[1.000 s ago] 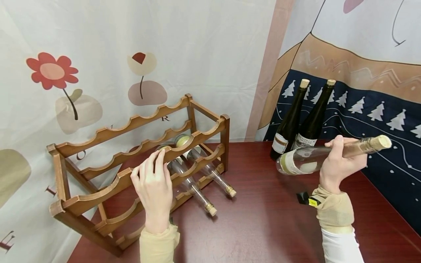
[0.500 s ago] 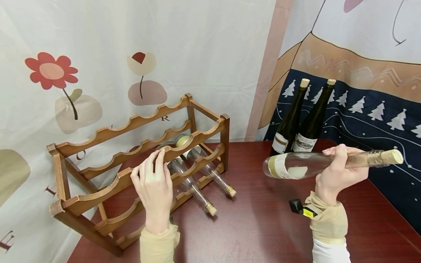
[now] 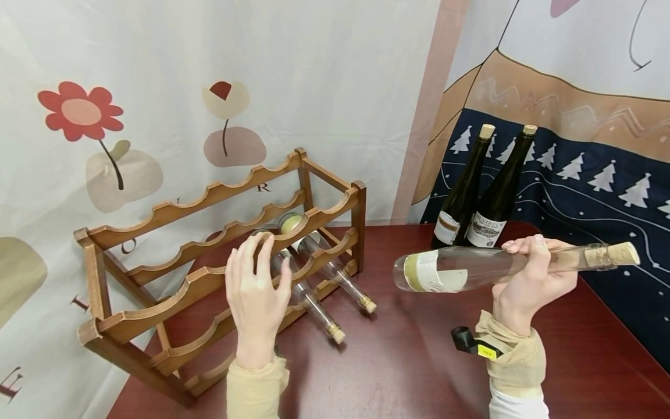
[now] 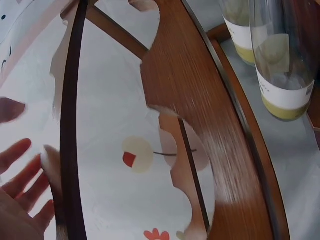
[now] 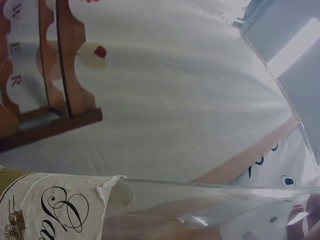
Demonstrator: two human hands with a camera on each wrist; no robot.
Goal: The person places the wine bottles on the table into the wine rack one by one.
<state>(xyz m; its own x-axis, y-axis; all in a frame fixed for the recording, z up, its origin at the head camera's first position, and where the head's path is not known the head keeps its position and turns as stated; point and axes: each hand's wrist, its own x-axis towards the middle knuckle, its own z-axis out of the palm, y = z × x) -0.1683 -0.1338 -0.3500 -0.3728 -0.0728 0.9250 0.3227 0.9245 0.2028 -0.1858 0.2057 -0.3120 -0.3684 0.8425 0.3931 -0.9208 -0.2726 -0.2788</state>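
My right hand (image 3: 535, 284) grips a clear glass wine bottle (image 3: 473, 267) near its neck. The bottle lies almost level above the table, cork to the right and label end to the left. In the right wrist view its torn white label (image 5: 55, 207) shows large. My left hand (image 3: 257, 305) is at the front top rail of the wooden wine rack (image 3: 149, 308), thumb apart and fingers loosely bent, holding nothing. Those spread fingers (image 4: 30, 185) show beside the rail in the left wrist view. Two clear corked bottles, one left (image 3: 314, 305) and one right (image 3: 345, 282), lie in the rack.
Two dark green corked bottles, one left (image 3: 463, 192) and one right (image 3: 502, 186), stand on the red-brown table (image 3: 387, 361) at the back right. A printed cloth (image 3: 340, 87) hangs behind the rack. Another, with white trees, hangs at the right.
My right hand has brought the bottle leftward and turned it nearly level. My left hand has shifted slightly right along the rail, its thumb now spread out.
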